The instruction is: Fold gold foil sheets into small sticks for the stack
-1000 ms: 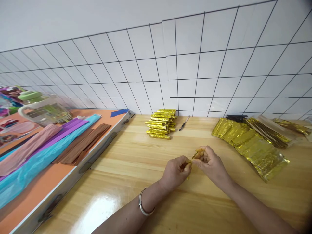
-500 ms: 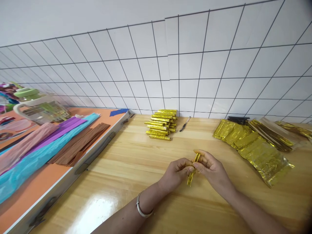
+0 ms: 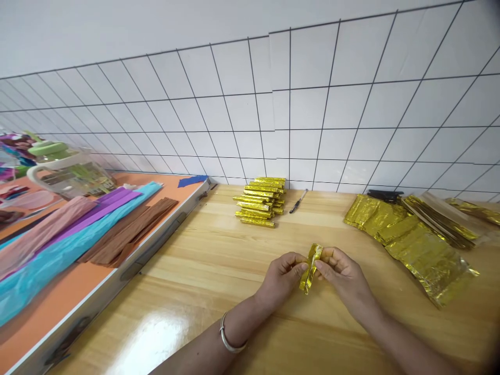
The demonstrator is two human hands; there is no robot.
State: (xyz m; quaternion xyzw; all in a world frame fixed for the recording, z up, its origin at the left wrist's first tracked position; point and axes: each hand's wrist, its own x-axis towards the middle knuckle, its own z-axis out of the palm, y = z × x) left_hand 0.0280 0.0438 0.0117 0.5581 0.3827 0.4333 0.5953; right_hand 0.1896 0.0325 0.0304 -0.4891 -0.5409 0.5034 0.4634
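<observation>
Over the middle of the wooden table, both hands pinch a short strip of folded gold foil, held tilted with its top leaning right. My left hand grips its left edge between thumb and fingers. On the opposite edge, my right hand presses with the thumb, fingers curled behind. Beyond the hands, near the wall, lies a stack of folded gold foil strips. Wide gold foil sheets spread out to the right of my right hand.
A pen lies beside the stack. Black clips sit behind the foil sheets. At left, a raised orange board carries brown crepe paper, blue crepe paper and a clear jug. A gridded wall bounds the table's back.
The gold foil strip has turned from edge-on to showing its broad face. My fingers have shifted from close together at its middle to opposite edges. The view has moved slightly.
</observation>
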